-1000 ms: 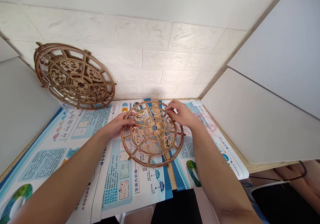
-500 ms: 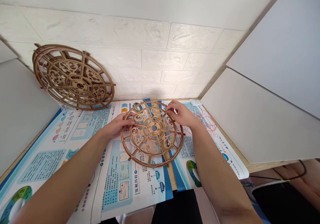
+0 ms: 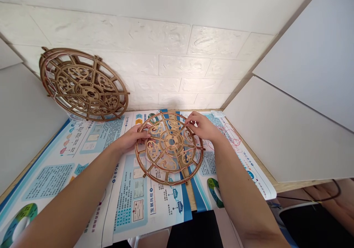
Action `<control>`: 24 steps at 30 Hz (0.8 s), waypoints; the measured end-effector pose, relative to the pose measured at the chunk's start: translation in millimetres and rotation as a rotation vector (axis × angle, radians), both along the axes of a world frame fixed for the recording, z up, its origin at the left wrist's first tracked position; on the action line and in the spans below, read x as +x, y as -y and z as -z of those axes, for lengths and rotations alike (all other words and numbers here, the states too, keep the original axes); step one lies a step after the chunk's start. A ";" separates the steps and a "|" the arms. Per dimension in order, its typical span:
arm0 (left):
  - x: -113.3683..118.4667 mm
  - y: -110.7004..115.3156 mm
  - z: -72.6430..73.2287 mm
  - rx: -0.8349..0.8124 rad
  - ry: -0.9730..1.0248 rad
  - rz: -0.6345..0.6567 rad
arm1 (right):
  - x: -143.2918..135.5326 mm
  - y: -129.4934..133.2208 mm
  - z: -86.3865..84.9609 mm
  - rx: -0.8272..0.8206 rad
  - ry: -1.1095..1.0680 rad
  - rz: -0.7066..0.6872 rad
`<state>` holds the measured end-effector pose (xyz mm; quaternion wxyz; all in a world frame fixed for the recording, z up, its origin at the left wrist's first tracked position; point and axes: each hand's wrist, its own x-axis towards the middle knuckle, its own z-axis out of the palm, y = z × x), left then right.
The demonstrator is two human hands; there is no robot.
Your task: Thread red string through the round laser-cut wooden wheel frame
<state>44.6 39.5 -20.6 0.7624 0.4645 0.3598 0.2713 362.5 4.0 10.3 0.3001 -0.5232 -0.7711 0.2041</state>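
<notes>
One openwork wheel (image 3: 167, 141) is held over printed sheets (image 3: 151, 219), its rim gripped by the left hand (image 3: 132, 138), seemingly for steadiness, while the right hand (image 3: 203, 126) pinches its far side, wire or wood unclear.

The left hand (image 3: 131, 139) and the right hand (image 3: 203, 126) are both bare. The left arm (image 3: 74, 192) and the right arm (image 3: 240, 189) are bare too, all the way down to the bottom edge. Each arm looks thin at the wrist and gets fatter lower down. The right arm has one tiny dark dot (image 3: 248, 179) on it, and a soft crease (image 3: 257, 236) near the bottom. The nails are too small to see well. Low down between the arms is some plain black cloth (image 3: 195, 229) with straight edges. It looks like clothes, but I cannot tell what kind.
</notes>
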 end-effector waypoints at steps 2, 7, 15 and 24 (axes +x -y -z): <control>0.0 -0.2 0.4 0.002 0.005 0.008 | -0.4 0.3 -0.2 -0.005 0.011 0.006; -0.4 -0.6 1.3 0.006 0.008 0.012 | -0.6 -0.3 1.5 0.011 0.017 0.015; -0.7 -0.7 1.8 0.001 0.001 0.014 | -1.5 -2.9 5.6 0.021 0.017 0.009; -1.0 -0.9 2.0 -0.005 -0.001 0.024 | -3.8 -2.9 5.1 0.033 0.024 0.030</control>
